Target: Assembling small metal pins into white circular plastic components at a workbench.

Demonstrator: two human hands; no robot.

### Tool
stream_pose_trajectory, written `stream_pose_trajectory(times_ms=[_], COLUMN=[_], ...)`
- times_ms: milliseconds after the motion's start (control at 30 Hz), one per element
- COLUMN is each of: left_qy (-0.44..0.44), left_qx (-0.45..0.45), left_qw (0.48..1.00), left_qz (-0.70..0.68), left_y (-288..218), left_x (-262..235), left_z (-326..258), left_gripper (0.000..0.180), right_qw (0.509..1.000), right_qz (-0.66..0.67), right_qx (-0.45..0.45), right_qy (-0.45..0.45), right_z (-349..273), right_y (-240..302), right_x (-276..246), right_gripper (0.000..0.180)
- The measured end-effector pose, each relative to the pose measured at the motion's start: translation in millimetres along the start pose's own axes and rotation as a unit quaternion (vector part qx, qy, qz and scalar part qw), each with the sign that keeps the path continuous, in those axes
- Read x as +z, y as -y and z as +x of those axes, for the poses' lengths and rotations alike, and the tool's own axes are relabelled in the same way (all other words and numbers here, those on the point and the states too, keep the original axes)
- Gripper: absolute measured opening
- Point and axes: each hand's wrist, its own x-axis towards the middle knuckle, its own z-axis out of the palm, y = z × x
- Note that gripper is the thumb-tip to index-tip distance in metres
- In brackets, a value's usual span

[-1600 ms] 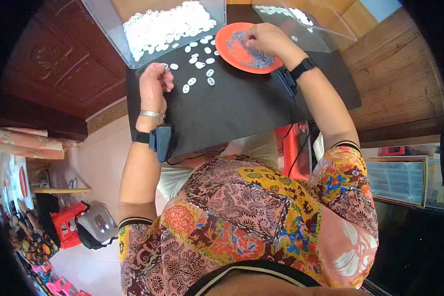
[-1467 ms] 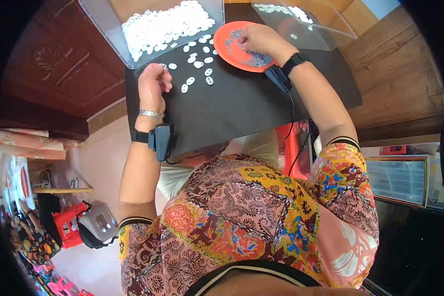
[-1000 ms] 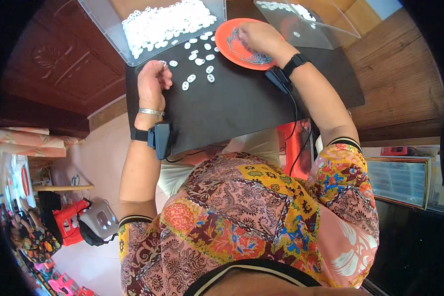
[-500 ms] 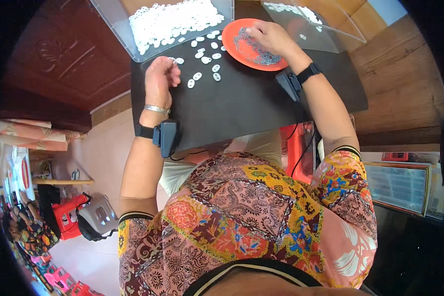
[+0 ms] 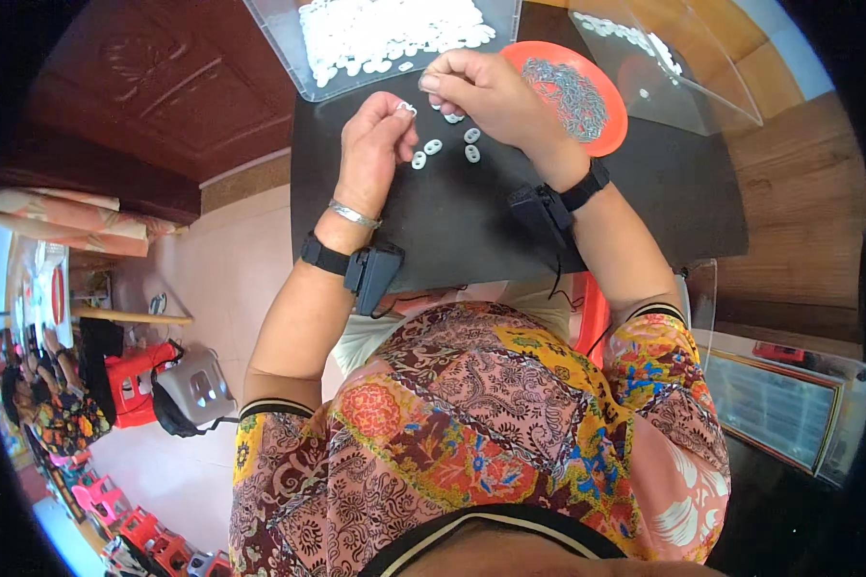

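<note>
The left hand (image 5: 370,149) is gripping a small white oval piece with holes (image 5: 407,109), apparently plastic, between thumb and forefinger; the piece is sitting above the matte black tabletop (image 5: 433,231). The right hand (image 5: 496,101) is hovering just beside it, thumb and forefinger tips drawing close together; whether they are pinching anything cannot be told. Loose white oval pieces (image 5: 472,153) are lying on the tabletop between and below the hands, some being partly hidden by the right hand. A round orange-red plate (image 5: 618,117) is resting to the right of that hand, bearing many thin grey metallic slivers (image 5: 573,101). Beyond the left hand, a clear rectangular plastic bin (image 5: 277,34) is holding a heap of similar white pieces (image 5: 394,34). A silver-coloured bracelet (image 5: 353,213) is encircling the left wrist.
</note>
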Motion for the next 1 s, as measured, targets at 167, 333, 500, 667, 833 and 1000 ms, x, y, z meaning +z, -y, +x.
stream_pose_trajectory(times_ms=[167,333,500,667,833,1000], left_qy=[0.005,0.004,-0.005,0.003,0.007,0.007], left_qx=[0.015,0.004,-0.008,-0.009,-0.007,-0.008], left_qw=[1.000,1.000,1.000,1.000,1.000,1.000], left_qz=[0.010,-0.009,0.009,0.010,0.016,0.011], left_y=[6,-6,-8,-6,-6,-3], left_x=[-3,1,2,1,2,0], left_z=[4,-3,-5,-4,-4,-2], left_gripper=[0.010,0.010,0.010,0.011,0.011,0.012], right_qw=[0.999,1.000,0.999,0.999,0.997,0.997], right_qz=[0.032,0.005,-0.024,-0.044,-0.078,-0.079], right_qx=[-0.006,-0.010,0.002,0.010,0.010,0.008], right_qy=[-0.012,-0.005,-0.022,-0.013,-0.016,-0.020], right_z=[0,-8,-7,-8,-9,-10], right_y=[-6,2,-1,0,1,1], right_x=[11,18,15,15,15,13], right_gripper=[0.020,0.020,0.021,0.022,0.022,0.023])
